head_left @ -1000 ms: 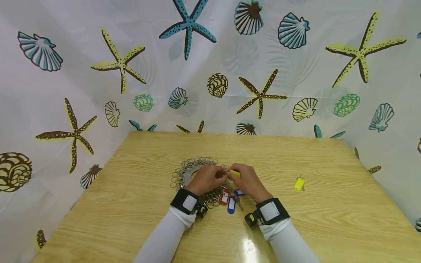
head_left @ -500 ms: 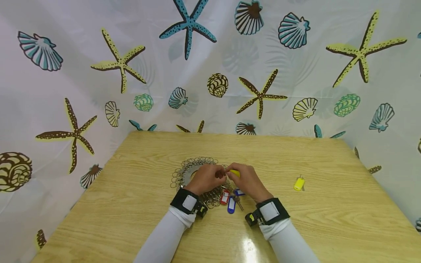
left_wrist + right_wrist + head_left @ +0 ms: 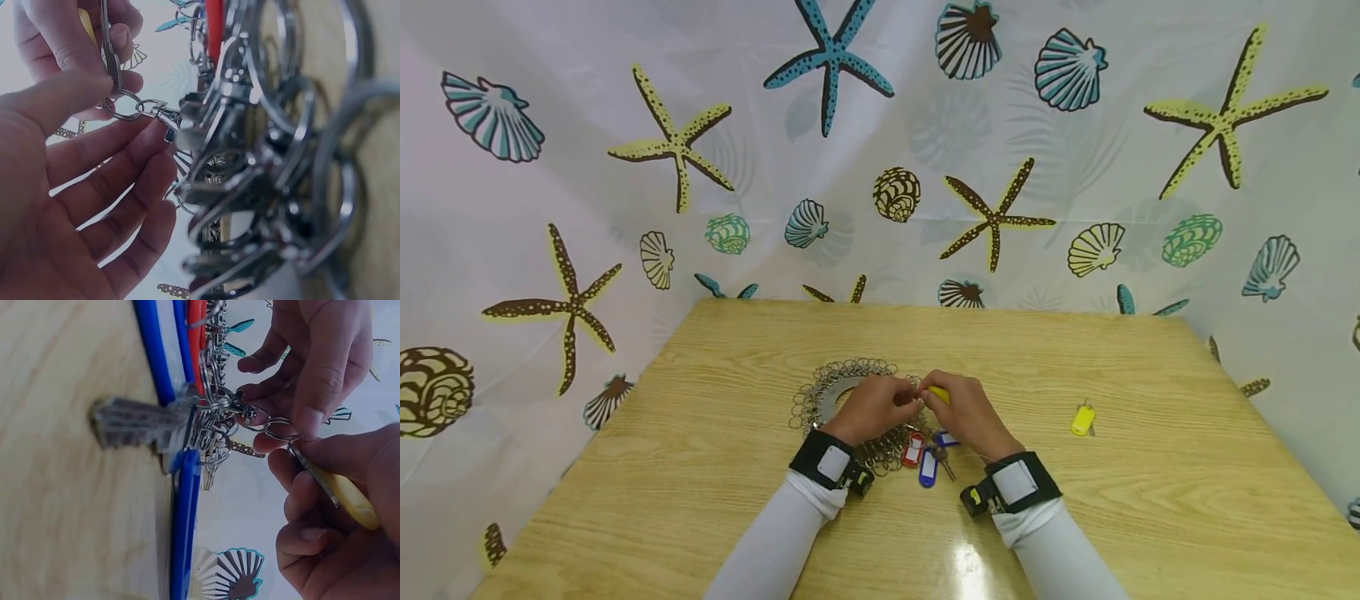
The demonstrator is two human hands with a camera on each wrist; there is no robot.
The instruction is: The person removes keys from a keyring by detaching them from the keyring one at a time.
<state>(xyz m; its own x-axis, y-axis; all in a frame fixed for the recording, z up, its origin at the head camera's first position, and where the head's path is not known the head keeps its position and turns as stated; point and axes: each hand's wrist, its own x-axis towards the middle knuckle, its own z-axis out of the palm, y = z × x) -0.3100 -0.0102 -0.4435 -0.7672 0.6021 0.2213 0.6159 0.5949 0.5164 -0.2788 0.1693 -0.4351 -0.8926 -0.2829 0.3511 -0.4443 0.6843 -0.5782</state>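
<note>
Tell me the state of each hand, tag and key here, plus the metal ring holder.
Left hand: pinching a split ring.
Right hand: holding a yellow tag and a key.
Other yellow tag: lying unheld on the tabletop, another key partly underneath.
Red tag: unheld, at the holder's edge.
Near blue tag: lying unheld.
Far blue tag: unheld, partly hidden.
Key by the blue tags: unheld.
Metal ring holder: flat on the tabletop, partly hidden.

Shiny metal clasps [image 3: 237, 90] and a duller metal key [image 3: 134, 422] mingle with a smooth plastic red tag [image 3: 913, 450] and blue tag [image 3: 928, 468] on a glossy wood-grained table [image 3: 1150, 500]; matt cloth sleeves [image 3: 777, 533] front a printed cloth backdrop [image 3: 850, 250] at the far side.
</note>
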